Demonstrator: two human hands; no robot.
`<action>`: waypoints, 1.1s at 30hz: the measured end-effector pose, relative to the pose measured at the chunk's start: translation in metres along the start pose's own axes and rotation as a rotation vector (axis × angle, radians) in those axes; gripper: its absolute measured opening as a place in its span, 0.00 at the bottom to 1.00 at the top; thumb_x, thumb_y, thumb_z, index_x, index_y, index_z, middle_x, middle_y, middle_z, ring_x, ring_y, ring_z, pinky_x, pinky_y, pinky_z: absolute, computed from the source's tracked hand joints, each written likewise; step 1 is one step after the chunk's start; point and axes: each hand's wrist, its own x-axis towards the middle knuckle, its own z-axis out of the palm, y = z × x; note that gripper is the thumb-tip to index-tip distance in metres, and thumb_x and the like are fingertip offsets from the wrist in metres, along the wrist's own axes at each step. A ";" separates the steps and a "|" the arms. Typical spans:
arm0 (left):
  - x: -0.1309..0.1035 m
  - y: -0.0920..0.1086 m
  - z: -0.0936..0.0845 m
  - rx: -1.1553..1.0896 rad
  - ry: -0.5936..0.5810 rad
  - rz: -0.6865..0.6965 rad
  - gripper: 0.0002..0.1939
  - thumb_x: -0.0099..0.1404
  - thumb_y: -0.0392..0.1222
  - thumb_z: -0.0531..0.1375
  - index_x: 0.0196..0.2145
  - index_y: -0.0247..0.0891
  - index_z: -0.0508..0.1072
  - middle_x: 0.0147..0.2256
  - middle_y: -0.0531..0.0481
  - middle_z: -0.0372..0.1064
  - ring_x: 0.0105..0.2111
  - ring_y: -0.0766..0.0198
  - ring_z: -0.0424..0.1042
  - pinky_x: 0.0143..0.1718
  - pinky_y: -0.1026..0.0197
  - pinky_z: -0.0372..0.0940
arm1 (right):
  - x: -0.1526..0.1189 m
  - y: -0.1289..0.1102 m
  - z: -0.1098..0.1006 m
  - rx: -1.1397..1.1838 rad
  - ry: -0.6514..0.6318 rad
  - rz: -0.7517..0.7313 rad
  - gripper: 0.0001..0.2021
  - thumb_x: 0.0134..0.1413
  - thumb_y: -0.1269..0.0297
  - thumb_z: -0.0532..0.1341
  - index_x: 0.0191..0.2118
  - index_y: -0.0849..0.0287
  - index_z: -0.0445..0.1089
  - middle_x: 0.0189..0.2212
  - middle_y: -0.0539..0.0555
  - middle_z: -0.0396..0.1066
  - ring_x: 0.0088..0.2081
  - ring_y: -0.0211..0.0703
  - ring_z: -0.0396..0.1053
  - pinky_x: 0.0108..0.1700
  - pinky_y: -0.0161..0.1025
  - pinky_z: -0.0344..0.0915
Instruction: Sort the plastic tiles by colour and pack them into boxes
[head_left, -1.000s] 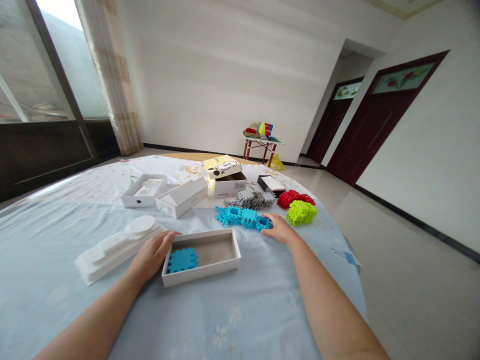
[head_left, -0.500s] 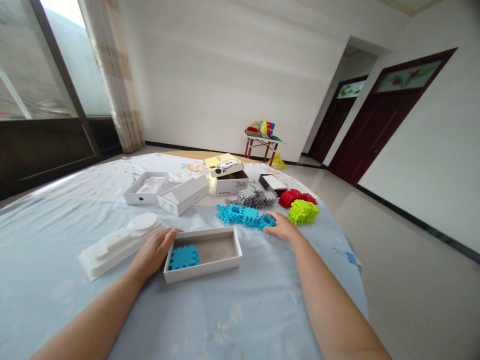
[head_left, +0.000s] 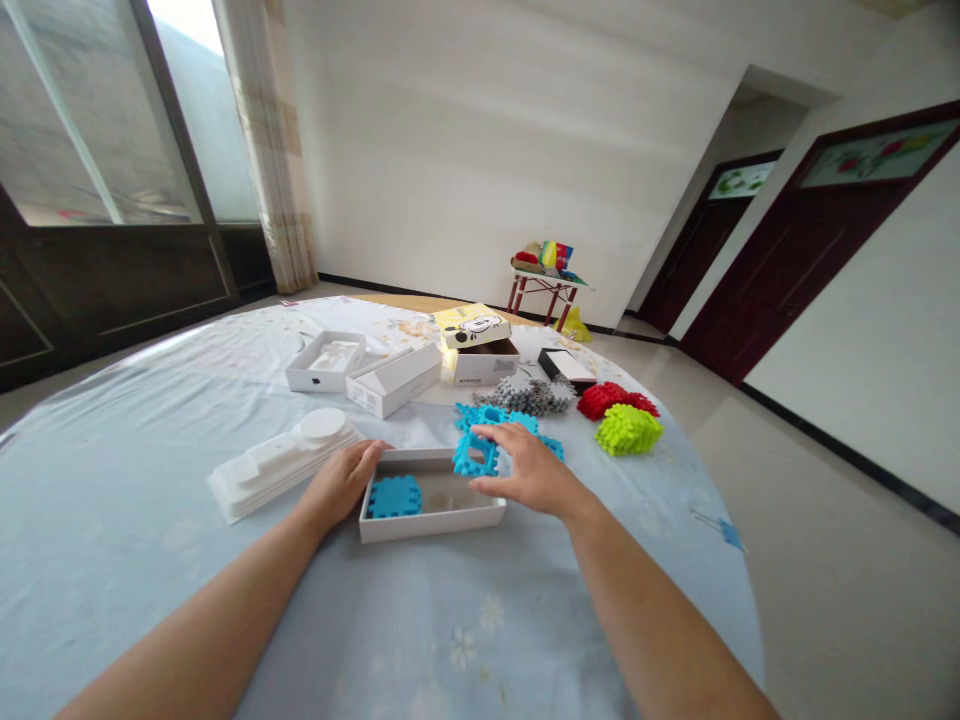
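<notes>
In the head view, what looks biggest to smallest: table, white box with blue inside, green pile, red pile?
1. Table
2. White box
3. Green pile and red pile: too alike to rank.

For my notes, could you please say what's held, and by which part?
The right grip holds a blue, notched plastic frame, apparently by its upper and lower edges; the left grip touches a white rectangular cardboard box.
</notes>
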 end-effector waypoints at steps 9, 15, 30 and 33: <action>0.000 0.002 0.001 0.025 0.014 0.000 0.29 0.64 0.56 0.40 0.35 0.35 0.74 0.33 0.46 0.74 0.37 0.55 0.70 0.41 0.61 0.61 | 0.006 -0.008 0.027 0.036 -0.151 0.004 0.34 0.42 0.50 0.64 0.55 0.60 0.61 0.51 0.60 0.64 0.53 0.50 0.60 0.54 0.44 0.54; 0.001 0.001 0.001 -0.002 -0.006 0.001 0.29 0.64 0.56 0.40 0.36 0.35 0.74 0.33 0.46 0.74 0.37 0.55 0.70 0.41 0.60 0.60 | 0.005 -0.006 0.027 -0.013 -0.106 -0.019 0.22 0.53 0.57 0.58 0.52 0.60 0.63 0.46 0.57 0.69 0.48 0.45 0.64 0.51 0.41 0.57; 0.002 0.003 0.002 -0.023 -0.003 0.001 0.30 0.63 0.57 0.40 0.33 0.35 0.74 0.31 0.46 0.74 0.35 0.54 0.70 0.40 0.59 0.61 | 0.018 -0.022 0.035 -0.293 -0.270 -0.120 0.14 0.52 0.62 0.59 0.45 0.56 0.69 0.44 0.54 0.71 0.47 0.48 0.64 0.49 0.44 0.56; 0.001 0.005 0.001 -0.030 0.010 -0.007 0.29 0.62 0.58 0.40 0.31 0.36 0.74 0.29 0.46 0.74 0.35 0.54 0.70 0.41 0.58 0.62 | 0.029 -0.020 0.044 -0.273 -0.328 -0.162 0.11 0.51 0.62 0.60 0.42 0.54 0.72 0.42 0.53 0.73 0.47 0.47 0.65 0.49 0.43 0.56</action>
